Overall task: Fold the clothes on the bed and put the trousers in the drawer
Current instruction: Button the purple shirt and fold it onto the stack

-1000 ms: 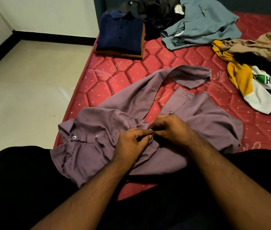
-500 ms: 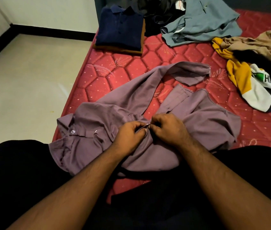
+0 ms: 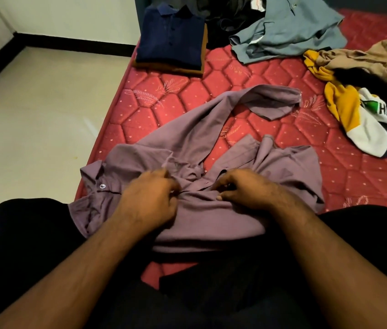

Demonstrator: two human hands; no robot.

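A crumpled purple button shirt lies on the red quilted mattress in front of my knees, one sleeve stretched toward the far right. My left hand pinches the shirt's front edge just right of the collar button. My right hand pinches the front edge a short way to the right, with the cloth pulled taut between the two. My dark trouser legs cover the shirt's lower hem.
A folded navy polo lies on a brown folded garment at the far left of the bed. A grey-blue shirt, dark clothes, a tan garment and a yellow-white top lie unfolded at the back and right. Pale floor runs along the left.
My hands were pinching the shirt front close together; now they have moved apart, left hand to the left and right hand to the right, stretching the cloth.
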